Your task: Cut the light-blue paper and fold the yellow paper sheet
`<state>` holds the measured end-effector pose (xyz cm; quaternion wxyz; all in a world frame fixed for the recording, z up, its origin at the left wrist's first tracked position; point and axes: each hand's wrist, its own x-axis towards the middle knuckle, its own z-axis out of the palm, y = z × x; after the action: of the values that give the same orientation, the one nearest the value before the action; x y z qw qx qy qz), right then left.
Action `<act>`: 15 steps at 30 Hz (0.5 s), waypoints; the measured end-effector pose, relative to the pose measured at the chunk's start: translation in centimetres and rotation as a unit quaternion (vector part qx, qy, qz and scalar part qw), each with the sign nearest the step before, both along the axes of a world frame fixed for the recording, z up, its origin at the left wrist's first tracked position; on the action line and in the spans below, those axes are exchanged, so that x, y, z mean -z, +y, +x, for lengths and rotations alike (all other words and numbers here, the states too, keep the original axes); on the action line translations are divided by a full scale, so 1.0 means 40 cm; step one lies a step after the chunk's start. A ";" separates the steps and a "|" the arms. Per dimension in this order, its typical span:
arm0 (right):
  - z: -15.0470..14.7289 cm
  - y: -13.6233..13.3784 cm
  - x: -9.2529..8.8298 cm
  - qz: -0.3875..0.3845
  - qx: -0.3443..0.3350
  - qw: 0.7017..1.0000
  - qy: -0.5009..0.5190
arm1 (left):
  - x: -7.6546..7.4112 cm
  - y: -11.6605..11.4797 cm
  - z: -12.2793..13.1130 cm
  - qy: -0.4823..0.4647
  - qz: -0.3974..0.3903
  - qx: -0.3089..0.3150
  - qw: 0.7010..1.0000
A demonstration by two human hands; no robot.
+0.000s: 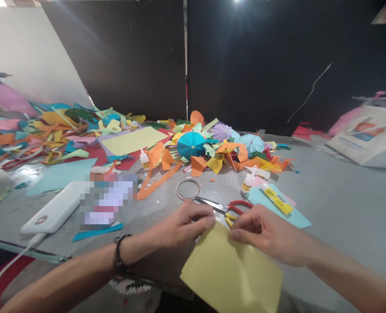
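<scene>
Grey counter (330, 191), heaped with paper scraps (198, 166) beyond the scissors (221, 207). Head view: yellow paper (232, 274) is held on the near side of the scissors, its top edge pinched by the left hand (188, 222) and the right hand (266, 232), each grip closed on it. Uneven pulling could crease or tear the sheet; scissors lying so near could snag it.

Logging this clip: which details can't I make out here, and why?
In the head view:
Yellow paper: lower part cut off by the bottom edge.
Scissors: handles partly hidden behind the right hand.
Pixelated item beside the white device: masked, unreadable.
White bag: small print too blurred to read.
</scene>
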<state>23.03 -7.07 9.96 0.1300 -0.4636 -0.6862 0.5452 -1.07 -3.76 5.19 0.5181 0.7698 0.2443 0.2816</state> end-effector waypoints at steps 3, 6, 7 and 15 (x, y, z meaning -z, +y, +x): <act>0.065 -0.021 0.022 0.047 0.025 0.998 -0.035 | 0.003 0.009 -0.004 -0.015 -0.038 -0.031 0.999; 0.128 -0.048 0.036 0.011 0.092 0.995 -0.022 | 0.015 0.009 0.003 -0.028 -0.051 -0.036 0.998; 0.146 -0.056 0.036 0.001 0.094 0.995 -0.019 | 0.020 0.007 0.008 -0.030 -0.052 -0.035 0.998; 0.276 -0.030 0.036 0.062 0.178 0.981 -0.037 | 0.050 0.024 0.020 -0.125 -0.118 -0.121 0.978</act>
<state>34.07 -8.26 8.51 0.2277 -0.5893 -0.6295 0.4523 -0.26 -2.81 3.20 0.5937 0.6266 0.3010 0.4053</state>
